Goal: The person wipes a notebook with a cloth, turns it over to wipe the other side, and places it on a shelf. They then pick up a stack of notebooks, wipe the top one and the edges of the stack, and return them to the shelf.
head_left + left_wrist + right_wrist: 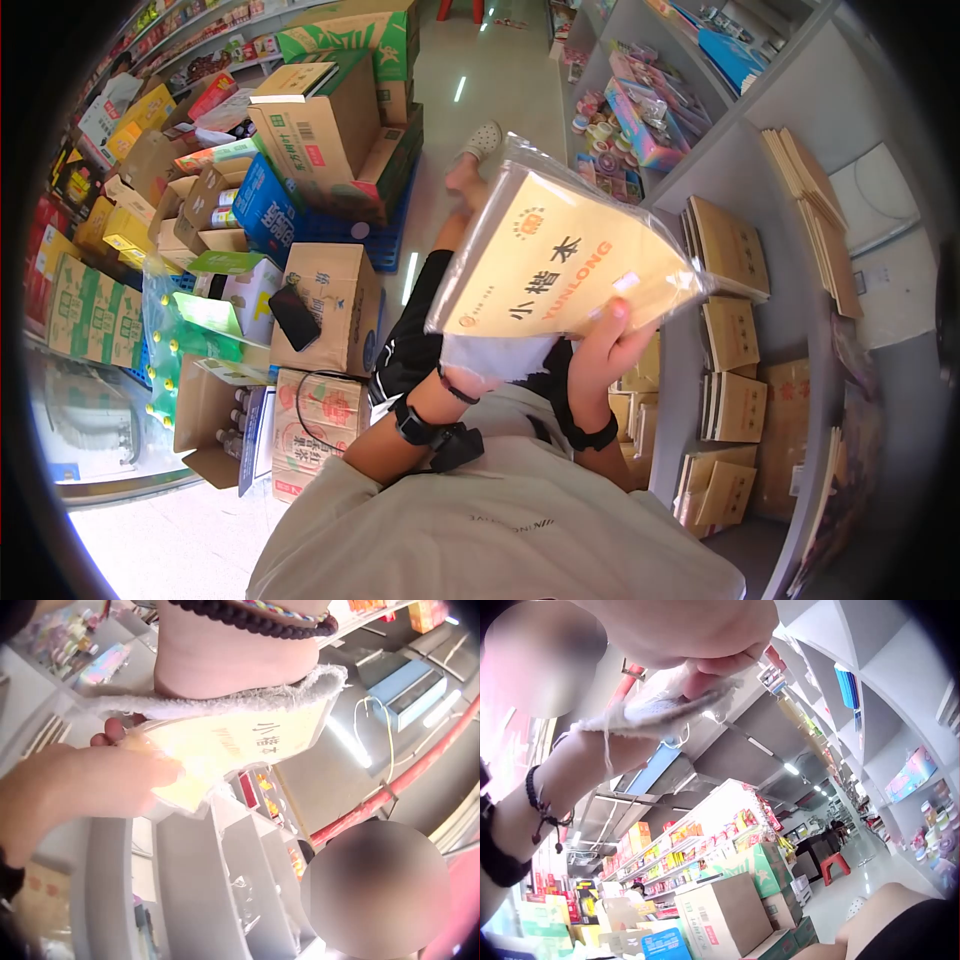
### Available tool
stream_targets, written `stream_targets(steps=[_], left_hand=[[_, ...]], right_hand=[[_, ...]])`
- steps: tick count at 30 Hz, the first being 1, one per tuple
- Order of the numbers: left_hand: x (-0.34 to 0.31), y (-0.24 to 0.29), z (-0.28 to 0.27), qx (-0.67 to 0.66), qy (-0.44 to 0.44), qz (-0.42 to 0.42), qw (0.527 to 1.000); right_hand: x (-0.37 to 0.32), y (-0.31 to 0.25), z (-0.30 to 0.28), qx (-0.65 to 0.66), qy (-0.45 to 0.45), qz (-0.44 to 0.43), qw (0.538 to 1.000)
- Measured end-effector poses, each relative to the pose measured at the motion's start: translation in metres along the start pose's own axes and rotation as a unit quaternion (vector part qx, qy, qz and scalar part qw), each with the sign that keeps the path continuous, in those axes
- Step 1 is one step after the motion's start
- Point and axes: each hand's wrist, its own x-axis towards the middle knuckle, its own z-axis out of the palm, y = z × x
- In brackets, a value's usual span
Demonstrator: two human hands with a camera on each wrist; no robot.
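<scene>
A plastic-wrapped pack of tan exercise books (pixel 560 260) is held up in front of the body, its printed cover facing the head camera. My right hand (pixel 608 350) pinches its lower right corner, thumb on the cover and fingers behind. My left hand (pixel 236 656) holds a whitish, fluffy-edged cloth (pixel 300 688) against the back of the pack. In the head view this cloth (pixel 495 355) shows just below the pack's lower edge, and the left fingers are hidden by it and the pack. The right wrist view shows the cloth (pixel 660 712) under my right hand (pixel 697 634).
Grey shelves (pixel 690 400) at the right carry stacks of similar books (pixel 735 250). Cardboard boxes (pixel 325 300) crowd the left, one with a black phone (pixel 295 318) on top. A leg in black shorts and a pale clog (pixel 483 141) extend ahead along the aisle.
</scene>
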Motion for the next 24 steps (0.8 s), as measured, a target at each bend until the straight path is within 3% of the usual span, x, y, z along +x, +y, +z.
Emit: stream_targets(steps=[1, 2, 3, 4, 5, 7, 8, 9, 10, 11, 13, 16, 18, 19, 21, 22, 24], left_hand=[[-0.003, -0.009, 0.003, 0.000, 0.000, 0.000, 1.000], [-0.007, -0.025, 0.013, -0.417, 0.030, -0.041, 0.907], [-0.006, -0.026, 0.011, -0.757, 0.055, -0.074, 0.647], [-0.005, -0.024, -0.004, -0.755, 0.022, 0.012, 0.656], [-0.008, -0.030, -0.007, -0.754, 0.022, 0.013, 0.656], [-0.002, -0.022, -0.021, -0.868, 0.090, 0.001, 0.488], [0.005, 0.000, -0.030, -0.719, 0.299, -0.264, 0.570], [0.003, -0.012, -0.031, -0.719, 0.298, -0.264, 0.570], [-0.003, -0.032, -0.031, -0.846, 0.180, -0.102, 0.492], [-0.007, -0.047, -0.030, -0.920, 0.050, 0.066, 0.383], [0.001, -0.036, -0.042, -0.915, 0.046, 0.076, 0.394], [0.002, -0.044, -0.038, -0.928, 0.097, 0.033, 0.359], [-0.005, -0.066, -0.020, -0.893, 0.059, 0.077, 0.439], [0.000, -0.048, -0.024, -0.893, 0.059, 0.077, 0.439], [0.008, -0.010, -0.026, -0.781, 0.295, -0.240, 0.495], [0.003, -0.031, -0.013, -0.872, 0.110, -0.015, 0.477], [-0.003, -0.041, 0.009, -0.880, 0.114, -0.049, 0.458]], right_hand=[[-0.002, 0.001, -0.001, 0.000, 0.000, 0.000, 1.000], [-0.004, 0.004, -0.002, -0.031, -0.002, -0.083, 0.996], [-0.006, 0.007, -0.004, -0.061, -0.004, -0.167, 0.984], [-0.007, 0.011, -0.007, -0.061, -0.004, -0.168, 0.984], [-0.008, 0.015, -0.012, -0.073, -0.028, -0.180, 0.981], [-0.009, 0.020, -0.019, -0.084, -0.052, -0.191, 0.977], [-0.010, 0.021, -0.021, -0.091, -0.060, -0.184, 0.977], [-0.010, 0.023, -0.024, -0.098, -0.068, -0.177, 0.977], [-0.011, 0.026, -0.027, -0.098, -0.068, -0.177, 0.977], [-0.012, 0.029, -0.030, -0.103, -0.069, -0.172, 0.977], [-0.012, 0.026, -0.031, -0.107, -0.070, -0.168, 0.977], [-0.013, 0.018, -0.025, -0.134, -0.084, -0.202, 0.967], [-0.018, 0.015, -0.018, -0.129, -0.098, -0.205, 0.965], [-0.020, 0.014, -0.015, -0.129, -0.098, -0.205, 0.965], [-0.024, 0.014, -0.010, -0.115, -0.130, -0.200, 0.964], [-0.026, 0.015, -0.010, -0.111, -0.148, -0.194, 0.964], [-0.029, 0.014, -0.003, -0.103, -0.143, -0.201, 0.964]])
